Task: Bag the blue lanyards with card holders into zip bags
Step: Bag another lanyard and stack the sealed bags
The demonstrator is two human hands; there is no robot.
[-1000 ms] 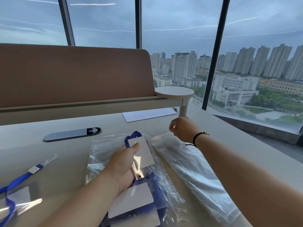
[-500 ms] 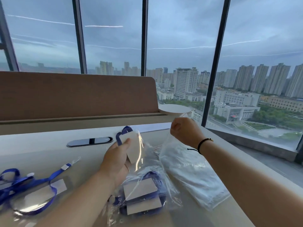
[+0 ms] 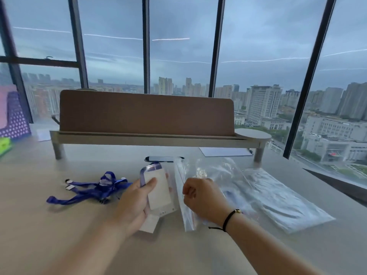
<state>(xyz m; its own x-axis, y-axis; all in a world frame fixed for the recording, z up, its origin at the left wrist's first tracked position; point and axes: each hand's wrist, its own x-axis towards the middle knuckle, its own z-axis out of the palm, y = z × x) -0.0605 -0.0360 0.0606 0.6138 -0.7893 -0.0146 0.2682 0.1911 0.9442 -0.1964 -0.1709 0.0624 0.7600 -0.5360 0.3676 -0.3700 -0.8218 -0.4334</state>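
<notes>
Desk [image 3: 59,235] front area bare; raised shelf [image 3: 155,140] bounds far side. Left hand [image 3: 137,201] grips card holder [image 3: 158,191], thumb on face, held above desk. Right hand [image 3: 202,197] fisted, pinching zip bag [image 3: 184,195] edge, probably near seal; blurred. Loose blue lanyards [image 3: 89,188] heaped left. Bag stack [image 3: 282,199] right.

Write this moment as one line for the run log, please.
left hand: grips card holder | right hand: pinches zip bag | loose blue lanyards: on desk | bagging: not yet done
</notes>
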